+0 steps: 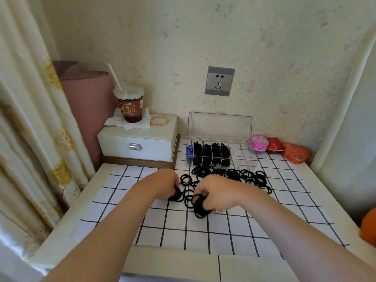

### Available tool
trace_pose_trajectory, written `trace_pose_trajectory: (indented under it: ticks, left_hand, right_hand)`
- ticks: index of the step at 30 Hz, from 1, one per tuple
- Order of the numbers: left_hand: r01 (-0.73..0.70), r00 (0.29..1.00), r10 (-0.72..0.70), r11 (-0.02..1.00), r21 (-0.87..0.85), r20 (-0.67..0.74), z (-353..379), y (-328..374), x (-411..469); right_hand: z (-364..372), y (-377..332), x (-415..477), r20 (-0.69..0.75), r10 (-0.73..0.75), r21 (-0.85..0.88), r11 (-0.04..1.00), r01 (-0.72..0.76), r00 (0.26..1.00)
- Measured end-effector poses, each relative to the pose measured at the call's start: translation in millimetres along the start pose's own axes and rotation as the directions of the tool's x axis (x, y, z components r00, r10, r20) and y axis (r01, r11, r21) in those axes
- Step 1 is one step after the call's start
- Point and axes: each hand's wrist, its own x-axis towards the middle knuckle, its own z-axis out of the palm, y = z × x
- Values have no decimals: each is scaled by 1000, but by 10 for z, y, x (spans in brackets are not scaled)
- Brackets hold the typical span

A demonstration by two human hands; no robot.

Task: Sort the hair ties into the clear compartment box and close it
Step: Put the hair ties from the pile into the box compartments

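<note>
A pile of loose black hair ties (240, 176) lies on the checked cloth in front of the clear compartment box (244, 157). The box's lid (219, 127) stands open against the wall. Its left compartments hold blue ties (190, 152) and black ties (211, 153); the right ones look empty. My left hand (164, 184) grips a bunch of black ties at the pile's left edge. My right hand (213, 194) is closed on another bunch of black ties (200, 208) just in front of the pile.
A white jewellery box (138, 143) with a gold bangle (159, 120) and a drink cup (130, 104) stands at back left. Pink, red and orange small boxes (278, 147) sit right of the clear box. A wall socket (219, 81) is above.
</note>
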Motion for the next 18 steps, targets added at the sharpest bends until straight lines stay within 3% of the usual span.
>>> trace_pose_trajectory:
  ticks: [2, 5, 8, 11, 18]
  left_hand:
    - [-8, 1000, 7, 1000, -11, -16, -7, -12, 1]
    - [-24, 998, 20, 998, -59, -54, -63, -28, 3]
    - [-64, 996, 56, 992, -107, -72, -60, -77, -5]
    - [-62, 998, 61, 996, -60, -27, -30, -64, 2]
    - [-53, 999, 53, 998, -26, 1, -11, 15, 51]
  right_hand:
    - [-10, 8, 64, -67, -15, 106, 994, 22, 998]
    - [21, 0, 172, -150, -44, 112, 992, 61, 988]
    - [69, -21, 266, -172, -99, -18, 995, 97, 980]
    - [95, -7, 335, -205, -70, -139, 989, 41, 976]
    - [94, -9, 334, -150, 15, -183, 982, -42, 989]
